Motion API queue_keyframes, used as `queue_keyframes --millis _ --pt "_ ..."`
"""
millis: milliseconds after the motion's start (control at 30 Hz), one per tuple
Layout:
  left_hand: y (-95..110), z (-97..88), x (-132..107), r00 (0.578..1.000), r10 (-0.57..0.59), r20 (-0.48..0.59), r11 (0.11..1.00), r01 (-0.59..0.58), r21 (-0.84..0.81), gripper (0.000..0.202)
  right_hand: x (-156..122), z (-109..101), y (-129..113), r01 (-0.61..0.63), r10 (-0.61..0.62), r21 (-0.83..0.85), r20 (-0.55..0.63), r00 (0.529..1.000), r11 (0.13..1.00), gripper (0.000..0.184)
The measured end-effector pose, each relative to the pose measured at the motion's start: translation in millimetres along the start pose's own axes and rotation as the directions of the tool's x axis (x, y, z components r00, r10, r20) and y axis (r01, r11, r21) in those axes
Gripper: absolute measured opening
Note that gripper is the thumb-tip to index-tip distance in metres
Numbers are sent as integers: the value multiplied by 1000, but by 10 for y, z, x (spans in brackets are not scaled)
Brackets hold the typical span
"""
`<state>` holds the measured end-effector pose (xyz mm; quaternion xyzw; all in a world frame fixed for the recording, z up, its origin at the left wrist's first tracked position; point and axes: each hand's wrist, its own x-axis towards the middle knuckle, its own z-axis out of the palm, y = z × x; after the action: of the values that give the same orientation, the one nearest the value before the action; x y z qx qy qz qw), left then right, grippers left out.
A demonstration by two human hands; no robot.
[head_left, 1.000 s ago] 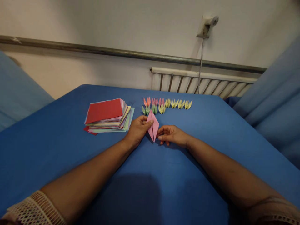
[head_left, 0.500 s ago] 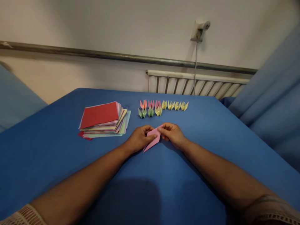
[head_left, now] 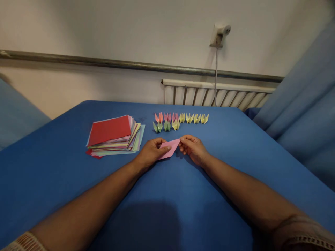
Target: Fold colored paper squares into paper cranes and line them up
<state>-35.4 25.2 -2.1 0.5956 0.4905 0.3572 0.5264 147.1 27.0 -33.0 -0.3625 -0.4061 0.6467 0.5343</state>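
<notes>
A folded pink sheet of origami paper (head_left: 171,148), roughly diamond-shaped, is held between both hands just above the blue table. My left hand (head_left: 153,152) grips its left part, the thumb flat on top and the fingers underneath. At the upper right corner, my right hand (head_left: 193,148) pinches the tip between thumb and index finger. Just beyond the hands stand two rows of small folded paper cranes (head_left: 175,124) in orange, pink, green and yellow.
Left of my hands lies a thick, uneven stack of coloured paper (head_left: 112,130), red sheet uppermost. The blue table (head_left: 209,202) reaches to a wall with a radiator (head_left: 193,84), a metal pipe (head_left: 125,65) and a socket with a plugged cord (head_left: 219,36). Blue curtains (head_left: 309,104) hang at the sides.
The pink paper has turned in my hands, its lower point swinging up and left toward my left palm. The right hand still pinches the upper right corner.
</notes>
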Motion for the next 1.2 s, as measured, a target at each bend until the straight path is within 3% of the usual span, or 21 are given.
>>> queue_keyframes --millis 233,333,533,733,1000,1200 --pt "-3 -5 4 1000 0 -5 1000 0 8 26 36 -39 -17 -24 24 18 -33 999 1000 37" --pt "-11 2 3 1000 2 3 1000 -2 25 23 18 -14 1 -24 24 -73 -5 1000 997 44" --pt "-33 -8 25 998 -61 33 998 61 2 33 13 -17 26 27 -19 -267 31 999 963 37" --pt "-43 -76 62 998 -66 20 998 66 -7 32 58 -85 9 -92 108 -222 62 992 971 37" --pt "-40 -99 69 997 -73 19 997 73 27 37 100 -95 20 -86 84 -94 -24 996 992 37" --pt "-13 -88 46 996 -91 15 995 90 43 38 99 -88 -28 -145 142 -70 -42 989 987 44"
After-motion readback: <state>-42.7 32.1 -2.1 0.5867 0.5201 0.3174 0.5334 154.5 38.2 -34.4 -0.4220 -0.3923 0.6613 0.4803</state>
